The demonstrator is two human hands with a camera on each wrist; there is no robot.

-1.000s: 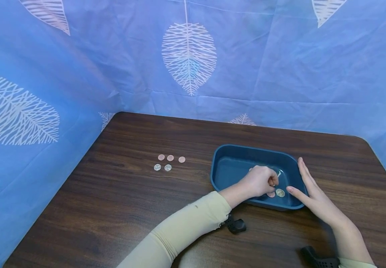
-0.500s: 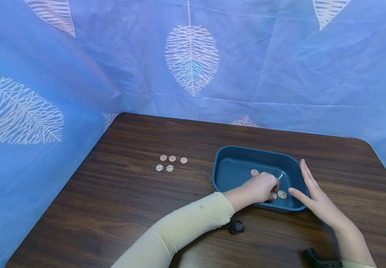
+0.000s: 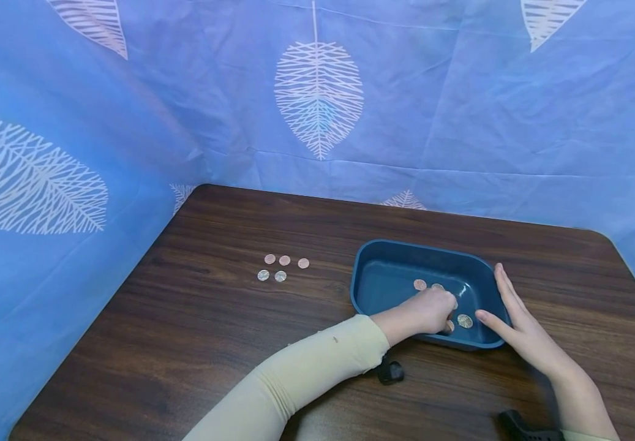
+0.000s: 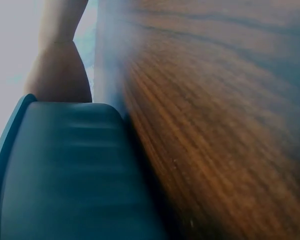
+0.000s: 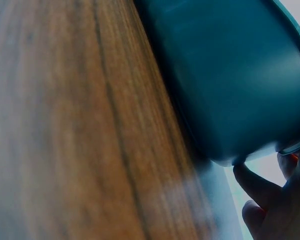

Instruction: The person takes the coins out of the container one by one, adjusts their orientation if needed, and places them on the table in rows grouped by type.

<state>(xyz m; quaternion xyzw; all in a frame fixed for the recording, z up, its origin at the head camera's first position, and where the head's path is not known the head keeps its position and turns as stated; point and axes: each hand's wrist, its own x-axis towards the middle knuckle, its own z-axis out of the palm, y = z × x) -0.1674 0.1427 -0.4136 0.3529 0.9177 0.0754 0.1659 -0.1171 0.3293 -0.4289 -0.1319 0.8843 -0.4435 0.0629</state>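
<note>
A dark blue rectangular tray (image 3: 389, 244) stands right of centre on the table, with several coins inside. My left hand (image 3: 430, 309) reaches into it over the near rim, fingers curled down at a copper coin (image 3: 450, 327) that partly shows beside them. The fingertips are hidden, and I cannot tell whether they pinch a coin. Next to them lies a gold-toned coin (image 3: 465, 321); another copper coin (image 3: 419, 285) lies beyond the knuckles. My right hand (image 3: 521, 324) rests against the tray's right end, fingers straight along the outside, thumb over the rim. Its fingertips (image 5: 240, 172) touch the outer wall.
Left of the tray, three copper coins (image 3: 285, 261) lie in a row above two silver coins (image 3: 280, 276) on the brown wood table (image 3: 196, 343). Behind it hangs a blue leaf-patterned cloth (image 3: 229, 92). Black wrist devices (image 3: 391, 372) sit below the sleeves.
My left hand has shifted slightly toward the tray's near side and lowered, uncovering coins beyond it. My right hand stays on the tray's end. The coins on the table keep their arrangement.
</note>
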